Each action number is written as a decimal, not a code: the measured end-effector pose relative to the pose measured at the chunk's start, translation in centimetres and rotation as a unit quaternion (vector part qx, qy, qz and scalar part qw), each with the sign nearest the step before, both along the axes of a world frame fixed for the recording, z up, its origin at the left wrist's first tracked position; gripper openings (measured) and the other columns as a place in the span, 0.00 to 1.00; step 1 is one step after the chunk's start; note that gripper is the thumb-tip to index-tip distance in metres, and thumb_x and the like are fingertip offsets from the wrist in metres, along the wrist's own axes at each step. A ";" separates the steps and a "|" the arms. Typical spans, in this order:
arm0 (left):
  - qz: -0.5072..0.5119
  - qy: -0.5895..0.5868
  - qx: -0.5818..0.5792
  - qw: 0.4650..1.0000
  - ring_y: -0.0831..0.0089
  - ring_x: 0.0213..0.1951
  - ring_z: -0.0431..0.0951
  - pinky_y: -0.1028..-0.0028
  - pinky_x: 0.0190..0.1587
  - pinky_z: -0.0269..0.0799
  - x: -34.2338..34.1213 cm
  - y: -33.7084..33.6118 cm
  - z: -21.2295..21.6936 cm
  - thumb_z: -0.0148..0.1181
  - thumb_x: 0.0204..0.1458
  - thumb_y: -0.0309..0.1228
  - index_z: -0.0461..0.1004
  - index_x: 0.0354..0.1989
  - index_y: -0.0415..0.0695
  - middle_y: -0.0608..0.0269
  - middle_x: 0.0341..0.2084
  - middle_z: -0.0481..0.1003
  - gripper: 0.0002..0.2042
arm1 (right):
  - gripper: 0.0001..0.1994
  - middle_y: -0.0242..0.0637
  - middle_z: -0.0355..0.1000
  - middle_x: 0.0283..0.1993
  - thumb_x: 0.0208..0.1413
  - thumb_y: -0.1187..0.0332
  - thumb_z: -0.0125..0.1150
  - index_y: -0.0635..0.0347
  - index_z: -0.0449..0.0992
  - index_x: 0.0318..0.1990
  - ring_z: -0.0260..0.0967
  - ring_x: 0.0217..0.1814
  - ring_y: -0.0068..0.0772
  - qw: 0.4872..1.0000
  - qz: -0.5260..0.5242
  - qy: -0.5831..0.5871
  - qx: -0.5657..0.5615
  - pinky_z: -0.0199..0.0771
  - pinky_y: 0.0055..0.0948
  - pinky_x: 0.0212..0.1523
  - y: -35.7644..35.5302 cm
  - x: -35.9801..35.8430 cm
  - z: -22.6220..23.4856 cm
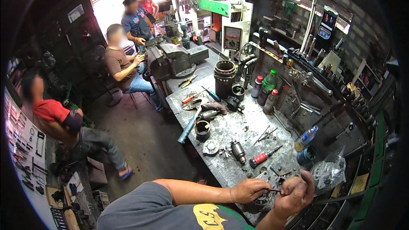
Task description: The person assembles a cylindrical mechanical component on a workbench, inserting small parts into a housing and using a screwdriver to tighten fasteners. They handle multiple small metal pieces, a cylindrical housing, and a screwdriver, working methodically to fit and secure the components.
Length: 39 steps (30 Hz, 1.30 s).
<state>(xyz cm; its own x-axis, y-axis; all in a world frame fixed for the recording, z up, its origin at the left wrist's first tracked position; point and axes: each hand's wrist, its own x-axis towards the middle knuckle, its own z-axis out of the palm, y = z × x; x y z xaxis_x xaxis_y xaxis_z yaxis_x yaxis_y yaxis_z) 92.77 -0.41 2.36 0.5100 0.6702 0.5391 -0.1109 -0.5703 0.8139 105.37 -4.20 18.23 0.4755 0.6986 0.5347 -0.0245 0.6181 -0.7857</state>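
- The left hand (250, 190), at the near side of the worktop (232, 123), has its grip pinching the left end of a thin dark rod (275, 190).
- The right hand (294, 198) is just beside it on the right, fingers curled, its grip closed on the rod's other end.
- The rod lies roughly level between the two hands, above a round metal part (261, 200) that the fingers partly hide.
- Just beyond the hands lies a red-and-black screwdriver (260, 159); to its left are a copper-banded cylinder (238, 151) and a pale round cap (211, 147).
- To the right of the hands sits a clear plastic bag (330, 171), near a blue can (303, 156).
- Farther off on the worktop stand a large dark cylindrical housing (225, 83) and a green-capped bottle (269, 83).
- At the far left, a seated person in a brown shirt (119, 59) is beside a heavy vise (172, 57).
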 end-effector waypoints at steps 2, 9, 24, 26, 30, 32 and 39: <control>-0.007 0.005 0.005 1.000 0.44 0.48 0.85 0.56 0.51 0.82 -0.1 0.0 0.1 0.65 0.66 0.26 0.79 0.55 0.40 0.48 0.45 0.83 0.11 | 0.19 0.35 0.71 0.26 0.72 0.59 0.63 0.71 0.82 0.52 0.67 0.25 0.25 1.000 0.006 -0.010 -0.014 0.67 0.23 0.31 -1.0 -0.6 0.0; -0.002 0.005 0.006 1.000 0.44 0.49 0.85 0.56 0.52 0.82 0.0 -0.2 -0.4 0.65 0.65 0.24 0.78 0.57 0.41 0.49 0.46 0.83 0.13 | 0.22 0.45 0.74 0.20 0.58 0.65 0.74 0.87 0.82 0.40 0.65 0.15 0.37 0.583 0.810 0.061 -0.013 0.69 0.39 0.23 8.9 4.4 2.6; 0.015 0.003 0.007 1.000 0.44 0.49 0.85 0.56 0.52 0.82 0.0 -0.2 -0.4 0.65 0.65 0.23 0.79 0.57 0.40 0.46 0.47 0.83 0.13 | 0.29 0.39 0.70 0.17 0.60 0.59 0.71 0.88 0.82 0.53 0.62 0.14 0.27 0.631 0.771 0.082 -0.013 0.59 0.33 0.18 8.3 3.9 1.7; 0.018 -0.033 0.010 0.999 0.42 0.49 0.85 0.56 0.52 0.82 -0.1 -0.2 -0.2 0.65 0.64 0.22 0.80 0.57 0.39 0.44 0.48 0.83 0.14 | 0.26 0.36 0.69 0.16 0.66 0.55 0.66 0.79 0.85 0.49 0.60 0.14 0.23 0.875 0.481 -0.048 0.026 0.55 0.30 0.18 4.8 3.0 1.1; -0.008 0.008 -0.009 1.000 0.40 0.49 0.84 0.55 0.51 0.82 -0.3 -0.1 0.1 0.65 0.63 0.22 0.80 0.57 0.40 0.46 0.47 0.83 0.15 | 0.17 0.37 0.73 0.27 0.70 0.60 0.60 0.69 0.85 0.45 0.70 0.28 0.24 0.999 0.020 -0.044 0.001 0.68 0.26 0.31 -0.8 0.1 -1.3; 0.012 -0.007 0.002 1.000 0.42 0.48 0.84 0.56 0.51 0.82 -0.3 -0.1 0.1 0.65 0.64 0.23 0.79 0.57 0.40 0.47 0.46 0.83 0.13 | 0.15 0.37 0.74 0.31 0.68 0.63 0.63 0.69 0.85 0.46 0.72 0.31 0.29 0.982 0.073 -0.170 -0.043 0.73 0.29 0.36 1.0 1.2 -0.7; 0.028 -0.020 0.008 0.999 0.44 0.48 0.85 0.56 0.52 0.82 0.2 -0.4 -0.4 0.65 0.65 0.24 0.79 0.57 0.40 0.48 0.46 0.83 0.13 | 0.26 0.42 0.73 0.19 0.59 0.60 0.72 0.83 0.83 0.50 0.66 0.17 0.26 0.775 0.632 0.011 0.029 0.61 0.30 0.20 6.9 2.7 2.1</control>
<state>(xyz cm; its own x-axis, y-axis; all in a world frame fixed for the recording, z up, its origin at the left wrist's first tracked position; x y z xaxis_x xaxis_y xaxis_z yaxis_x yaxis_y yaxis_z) 92.99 -0.85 1.91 0.4494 0.6886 0.5691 -0.1097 -0.5897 0.8002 108.11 2.70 20.30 -0.5593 0.5890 0.5833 -0.6507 0.1241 -0.7491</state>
